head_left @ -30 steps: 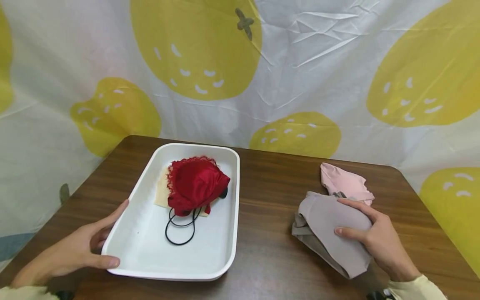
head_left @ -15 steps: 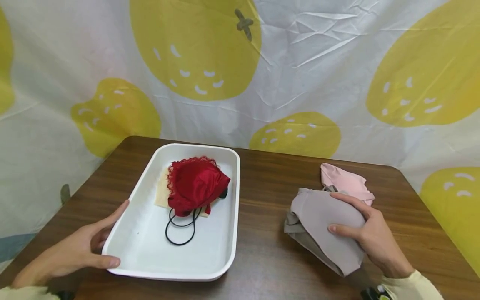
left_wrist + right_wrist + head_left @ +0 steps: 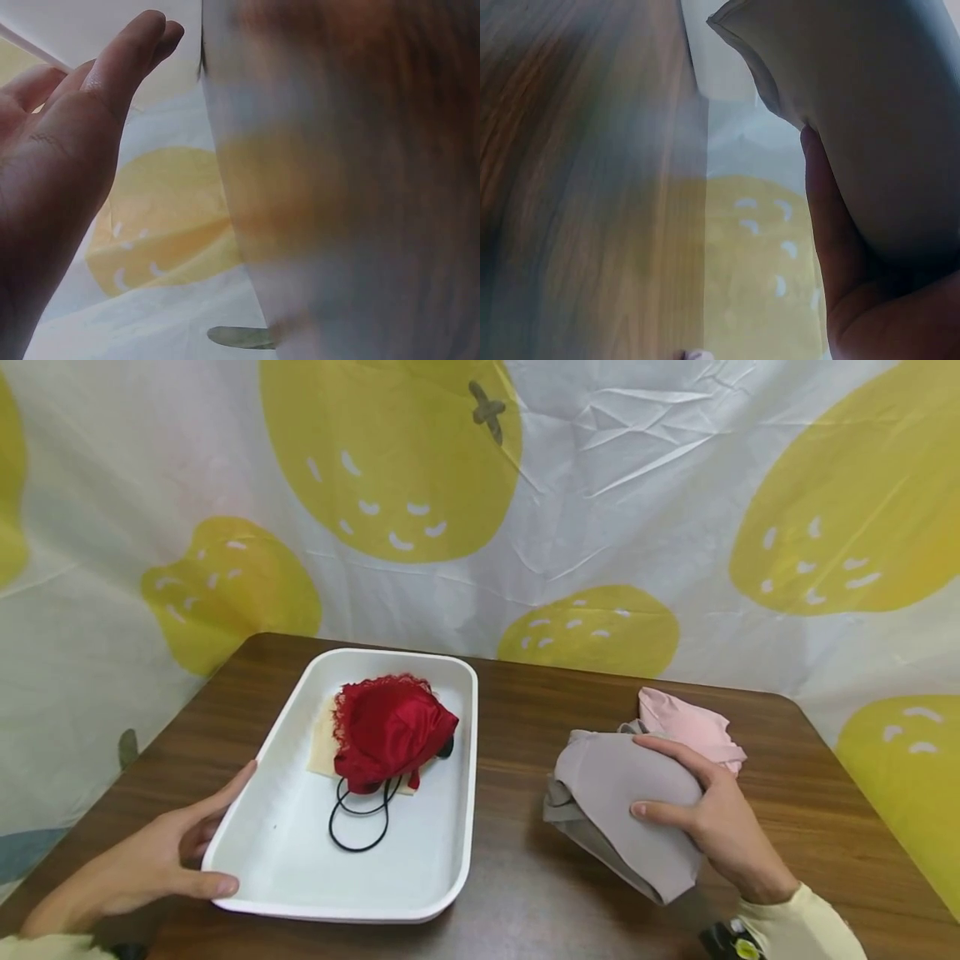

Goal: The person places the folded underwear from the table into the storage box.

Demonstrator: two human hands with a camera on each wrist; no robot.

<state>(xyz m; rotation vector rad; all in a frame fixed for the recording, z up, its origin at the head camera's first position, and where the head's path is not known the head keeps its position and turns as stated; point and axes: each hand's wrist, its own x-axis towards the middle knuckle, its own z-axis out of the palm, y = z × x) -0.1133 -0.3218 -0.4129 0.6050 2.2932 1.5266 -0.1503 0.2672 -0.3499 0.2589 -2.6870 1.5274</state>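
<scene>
My right hand (image 3: 716, 822) grips a folded grey bra (image 3: 600, 793) over the right part of the table, thumb on its upper face and index finger along its far edge. In the right wrist view the grey bra (image 3: 885, 120) fills the upper right, with a finger pressed along its side. My left hand (image 3: 150, 860) holds the near left corner of a white tray (image 3: 300, 877), thumb at the front rim and fingers along the left wall. Inside the tray, a red bra with a lace edge (image 3: 393, 727) lies on a cream-coloured piece (image 3: 322, 747); thin black loops (image 3: 358, 847) trail from under it.
A pink garment (image 3: 686, 727), shaped like a folded bra, lies at the back right of the wooden table (image 3: 517, 860), just behind the grey bra. A white curtain printed with yellow fruit (image 3: 592, 627) hangs right behind the table.
My right hand has carried the grey bra leftward toward the tray, uncovering more of the pink garment. The left hand and the tray have stayed in place.
</scene>
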